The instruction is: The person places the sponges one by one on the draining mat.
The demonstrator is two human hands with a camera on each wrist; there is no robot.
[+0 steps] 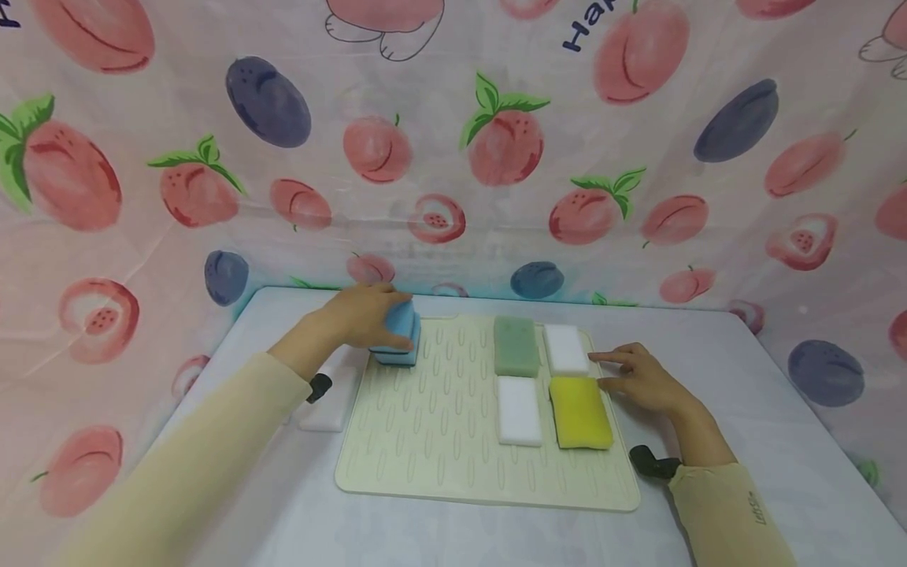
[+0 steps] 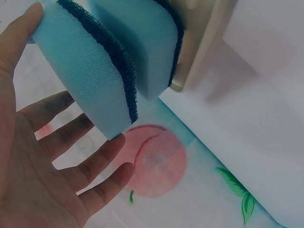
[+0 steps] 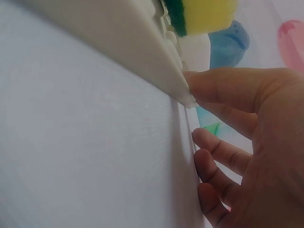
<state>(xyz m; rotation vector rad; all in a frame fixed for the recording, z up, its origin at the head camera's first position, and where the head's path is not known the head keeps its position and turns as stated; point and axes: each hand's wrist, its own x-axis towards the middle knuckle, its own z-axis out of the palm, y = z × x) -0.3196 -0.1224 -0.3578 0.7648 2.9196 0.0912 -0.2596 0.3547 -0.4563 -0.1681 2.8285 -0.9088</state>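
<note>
At the far left corner of the cream ribbed mat (image 1: 453,409), my left hand (image 1: 357,315) grips a light blue sponge (image 2: 85,71) between thumb and fingertips. That sponge has a dark scouring layer. Right behind it, a second blue sponge (image 2: 149,52) sits against the mat with its dark side down. My right hand (image 1: 645,379) is by the mat's right edge, its thumb (image 3: 223,88) at the rim and its other fingers loosely bent, holding nothing. Close to those fingertips lie a white sponge (image 1: 565,350) and a yellow sponge (image 1: 581,413) with a green underside (image 3: 176,16).
A green sponge (image 1: 516,346) and another white sponge (image 1: 520,411) lie on the mat's right half. Left of the mat, partly under my left arm, is a white block (image 1: 327,405) on the white table (image 1: 283,504). A fruit-print cloth (image 1: 439,142) hangs behind.
</note>
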